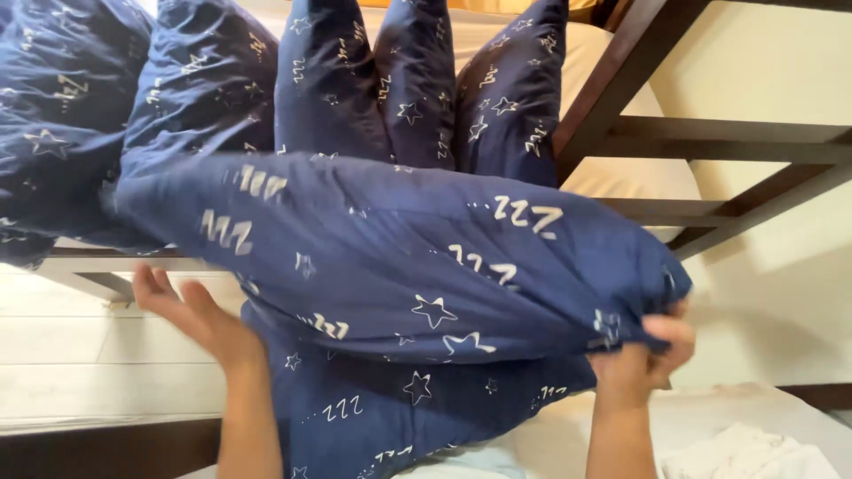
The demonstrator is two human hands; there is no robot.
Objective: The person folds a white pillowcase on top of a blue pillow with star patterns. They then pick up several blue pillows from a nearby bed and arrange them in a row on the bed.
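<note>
My left hand [191, 315] is open at eight o'clock, fingers spread under the duvet [390, 257]. The duvet hangs mid-frame, half lifted, its top draped over the bed frame [621, 133]. At four o'clock, my right hand [643, 355] clenches its corner.

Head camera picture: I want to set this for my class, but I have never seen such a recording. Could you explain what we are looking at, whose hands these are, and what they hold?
The one picture comes from a camera worn on a person's head, looking down at their own bare hands. The right hand pinches a corner of a dark blue duvet printed with white stars and zigzag letters. The left hand is open, fingers spread, beside the cloth's lower fold. The duvet hangs bunched from a dark wooden bed frame with a cream mattress. White cloth lies below at the right.
</note>
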